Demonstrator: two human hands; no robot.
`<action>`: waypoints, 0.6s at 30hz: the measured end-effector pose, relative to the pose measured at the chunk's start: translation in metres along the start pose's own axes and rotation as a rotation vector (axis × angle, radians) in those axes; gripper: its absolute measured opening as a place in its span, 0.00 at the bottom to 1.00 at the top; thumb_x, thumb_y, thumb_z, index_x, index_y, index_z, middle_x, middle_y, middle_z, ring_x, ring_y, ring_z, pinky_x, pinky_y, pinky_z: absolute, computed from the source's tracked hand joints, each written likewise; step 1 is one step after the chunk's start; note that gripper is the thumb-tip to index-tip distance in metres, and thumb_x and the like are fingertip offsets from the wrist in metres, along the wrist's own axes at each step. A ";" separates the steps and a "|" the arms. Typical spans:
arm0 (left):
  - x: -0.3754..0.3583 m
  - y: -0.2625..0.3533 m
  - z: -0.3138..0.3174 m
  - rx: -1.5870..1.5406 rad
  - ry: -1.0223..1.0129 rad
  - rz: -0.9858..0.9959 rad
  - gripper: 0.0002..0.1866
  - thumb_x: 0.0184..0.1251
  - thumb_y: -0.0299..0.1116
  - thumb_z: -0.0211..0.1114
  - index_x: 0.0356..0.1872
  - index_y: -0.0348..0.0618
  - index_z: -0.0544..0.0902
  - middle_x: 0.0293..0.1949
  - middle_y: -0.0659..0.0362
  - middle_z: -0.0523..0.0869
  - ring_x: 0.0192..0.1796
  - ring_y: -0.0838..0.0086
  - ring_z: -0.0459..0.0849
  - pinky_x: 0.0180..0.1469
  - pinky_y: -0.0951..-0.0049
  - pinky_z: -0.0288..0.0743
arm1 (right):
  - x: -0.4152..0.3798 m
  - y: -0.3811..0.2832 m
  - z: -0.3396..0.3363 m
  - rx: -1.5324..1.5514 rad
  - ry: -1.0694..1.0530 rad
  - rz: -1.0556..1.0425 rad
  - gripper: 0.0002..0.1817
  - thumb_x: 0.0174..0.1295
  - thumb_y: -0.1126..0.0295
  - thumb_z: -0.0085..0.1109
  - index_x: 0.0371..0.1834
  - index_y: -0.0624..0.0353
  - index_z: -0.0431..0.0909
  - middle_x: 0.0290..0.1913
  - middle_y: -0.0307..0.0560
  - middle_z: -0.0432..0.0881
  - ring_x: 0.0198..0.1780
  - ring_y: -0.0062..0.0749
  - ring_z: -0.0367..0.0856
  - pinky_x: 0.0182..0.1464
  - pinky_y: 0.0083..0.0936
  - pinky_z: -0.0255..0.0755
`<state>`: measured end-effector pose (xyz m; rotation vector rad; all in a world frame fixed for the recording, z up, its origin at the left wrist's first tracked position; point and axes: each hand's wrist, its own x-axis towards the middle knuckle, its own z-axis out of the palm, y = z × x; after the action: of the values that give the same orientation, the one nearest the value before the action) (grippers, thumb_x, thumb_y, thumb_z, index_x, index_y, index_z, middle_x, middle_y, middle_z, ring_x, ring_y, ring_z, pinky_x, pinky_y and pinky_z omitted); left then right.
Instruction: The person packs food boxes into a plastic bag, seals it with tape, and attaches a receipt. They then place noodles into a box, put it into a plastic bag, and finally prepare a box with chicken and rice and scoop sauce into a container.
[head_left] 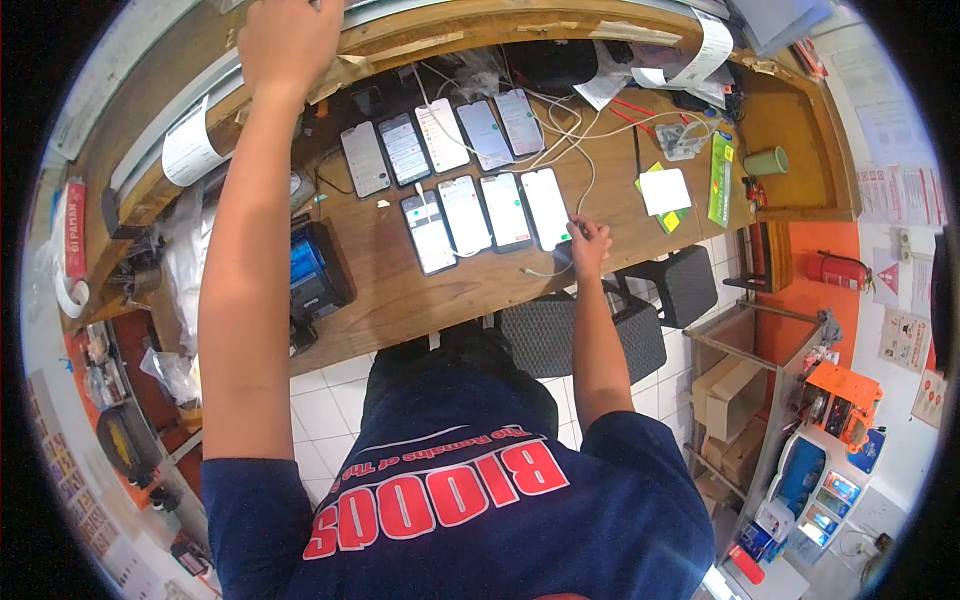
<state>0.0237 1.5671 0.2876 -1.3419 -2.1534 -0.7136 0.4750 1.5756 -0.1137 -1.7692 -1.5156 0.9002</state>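
Note:
My left hand (290,45) rests on the raised wooden ledge at the top left; its fingertips are cut off by the frame edge. My right hand (590,243) is at the lower right corner of a lit phone (547,210), fingers bent together; whether they hold anything is too small to tell. Several phones with lit screens lie in two rows on the wooden table (380,290). A white cable runs onto the leftmost phone (428,232) of the near row. One phone (442,135) in the far row has a bright white screen.
White cables (590,150) tangle behind the phones. A white card (664,191) lies on a yellow-green pad, beside a green box (720,178) and a green cup (767,160). A blue-screened device (312,268) stands left. Dark stools (680,285) stand below the table edge.

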 end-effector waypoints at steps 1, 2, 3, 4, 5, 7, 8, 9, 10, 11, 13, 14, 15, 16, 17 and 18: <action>0.000 0.000 0.000 -0.016 -0.003 -0.003 0.21 0.71 0.42 0.55 0.35 0.31 0.87 0.42 0.42 0.83 0.50 0.47 0.79 0.56 0.49 0.71 | -0.001 -0.002 0.001 -0.099 0.042 0.003 0.13 0.54 0.55 0.72 0.43 0.40 0.92 0.51 0.41 0.73 0.59 0.43 0.67 0.67 0.45 0.56; -0.001 0.001 0.001 -0.017 -0.004 -0.001 0.21 0.71 0.42 0.55 0.35 0.31 0.87 0.42 0.42 0.83 0.50 0.47 0.79 0.56 0.49 0.71 | -0.002 -0.002 0.002 -0.199 0.084 0.005 0.13 0.54 0.53 0.71 0.42 0.37 0.92 0.51 0.40 0.73 0.59 0.43 0.67 0.67 0.47 0.56; 0.000 0.001 0.001 -0.021 0.002 0.002 0.21 0.72 0.42 0.55 0.35 0.31 0.87 0.42 0.42 0.83 0.50 0.47 0.79 0.56 0.49 0.71 | -0.002 -0.003 0.003 -0.199 0.086 0.007 0.13 0.54 0.53 0.71 0.42 0.37 0.92 0.51 0.40 0.73 0.59 0.43 0.67 0.67 0.47 0.56; -0.001 0.001 0.001 -0.024 0.009 0.004 0.21 0.72 0.42 0.55 0.35 0.31 0.87 0.42 0.42 0.83 0.49 0.47 0.79 0.56 0.49 0.72 | -0.002 -0.004 0.003 -0.206 0.093 0.013 0.13 0.54 0.51 0.70 0.41 0.35 0.92 0.51 0.38 0.74 0.59 0.43 0.68 0.66 0.48 0.55; -0.001 0.001 0.001 -0.025 0.009 0.004 0.21 0.72 0.42 0.55 0.35 0.31 0.87 0.42 0.42 0.83 0.49 0.47 0.79 0.56 0.49 0.72 | 0.000 -0.001 0.004 -0.213 0.099 0.019 0.12 0.54 0.50 0.70 0.41 0.33 0.92 0.50 0.36 0.75 0.59 0.43 0.68 0.65 0.49 0.54; -0.002 0.000 0.002 -0.005 0.026 0.011 0.21 0.72 0.42 0.55 0.35 0.31 0.87 0.42 0.42 0.83 0.49 0.46 0.79 0.56 0.49 0.72 | 0.004 0.005 0.010 -0.231 0.133 0.024 0.12 0.54 0.49 0.70 0.40 0.32 0.92 0.50 0.36 0.75 0.59 0.43 0.68 0.64 0.49 0.54; -0.002 0.000 0.001 -0.005 0.027 0.011 0.21 0.72 0.42 0.55 0.35 0.31 0.87 0.42 0.42 0.83 0.49 0.46 0.79 0.56 0.49 0.72 | 0.005 0.005 0.011 -0.250 0.166 0.028 0.11 0.54 0.48 0.70 0.39 0.32 0.91 0.50 0.35 0.75 0.59 0.43 0.68 0.64 0.50 0.55; -0.001 0.000 0.000 -0.006 0.016 0.008 0.21 0.72 0.42 0.55 0.35 0.31 0.87 0.42 0.42 0.83 0.49 0.46 0.79 0.56 0.49 0.72 | 0.005 0.005 0.012 -0.249 0.165 0.027 0.11 0.54 0.48 0.70 0.39 0.32 0.91 0.50 0.35 0.75 0.59 0.43 0.68 0.64 0.50 0.55; -0.001 0.001 -0.001 -0.008 0.006 0.005 0.21 0.72 0.42 0.55 0.36 0.31 0.87 0.42 0.42 0.83 0.49 0.46 0.79 0.56 0.49 0.72 | 0.005 0.005 0.013 -0.274 0.180 0.046 0.12 0.54 0.47 0.70 0.38 0.32 0.91 0.50 0.35 0.75 0.60 0.43 0.68 0.64 0.50 0.54; -0.001 0.001 -0.001 -0.007 0.006 0.006 0.21 0.72 0.42 0.55 0.36 0.31 0.87 0.42 0.42 0.83 0.49 0.46 0.79 0.56 0.49 0.72 | 0.005 0.003 0.014 -0.300 0.195 0.065 0.12 0.53 0.45 0.70 0.37 0.32 0.91 0.50 0.34 0.75 0.60 0.44 0.68 0.64 0.51 0.54; -0.001 0.002 -0.001 -0.005 -0.008 -0.009 0.21 0.72 0.42 0.55 0.36 0.31 0.87 0.42 0.42 0.84 0.50 0.46 0.79 0.56 0.49 0.72 | 0.005 -0.001 0.014 -0.316 0.183 0.074 0.14 0.52 0.44 0.71 0.37 0.32 0.91 0.51 0.36 0.75 0.60 0.44 0.68 0.64 0.52 0.54; -0.001 0.002 -0.001 -0.005 -0.008 -0.008 0.21 0.72 0.42 0.55 0.36 0.31 0.87 0.42 0.42 0.84 0.50 0.46 0.79 0.56 0.49 0.72 | 0.004 -0.004 0.014 -0.332 0.171 0.084 0.15 0.50 0.43 0.73 0.38 0.33 0.91 0.53 0.38 0.74 0.60 0.44 0.68 0.64 0.53 0.54; -0.002 0.002 -0.002 -0.008 -0.010 -0.010 0.22 0.72 0.42 0.54 0.36 0.31 0.87 0.42 0.42 0.84 0.50 0.46 0.79 0.56 0.49 0.72 | 0.001 -0.013 0.011 -0.331 0.171 0.084 0.15 0.50 0.43 0.73 0.38 0.33 0.91 0.53 0.38 0.74 0.60 0.44 0.68 0.64 0.53 0.54; -0.002 0.003 -0.002 -0.011 -0.011 -0.012 0.22 0.72 0.42 0.54 0.37 0.31 0.87 0.43 0.42 0.84 0.50 0.46 0.79 0.56 0.49 0.72 | -0.005 -0.021 0.005 -0.387 0.114 0.047 0.17 0.49 0.45 0.75 0.39 0.35 0.90 0.53 0.40 0.73 0.60 0.44 0.68 0.64 0.53 0.55; -0.002 0.003 -0.002 -0.012 -0.013 -0.011 0.22 0.72 0.42 0.54 0.37 0.31 0.87 0.43 0.42 0.84 0.50 0.46 0.79 0.56 0.49 0.72 | -0.009 -0.028 -0.002 -0.444 0.058 0.011 0.18 0.47 0.46 0.77 0.40 0.37 0.90 0.54 0.42 0.71 0.60 0.44 0.67 0.65 0.52 0.57; -0.001 0.004 -0.002 0.004 -0.021 -0.013 0.22 0.73 0.43 0.54 0.37 0.31 0.87 0.43 0.42 0.83 0.50 0.46 0.79 0.56 0.49 0.72 | -0.012 -0.033 -0.007 -0.445 0.060 0.012 0.18 0.47 0.46 0.77 0.40 0.37 0.90 0.54 0.42 0.71 0.60 0.44 0.67 0.65 0.52 0.57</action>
<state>0.0278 1.5662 0.2889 -1.3395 -2.1807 -0.7028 0.4610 1.5685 -0.0812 -2.0926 -1.7658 0.5335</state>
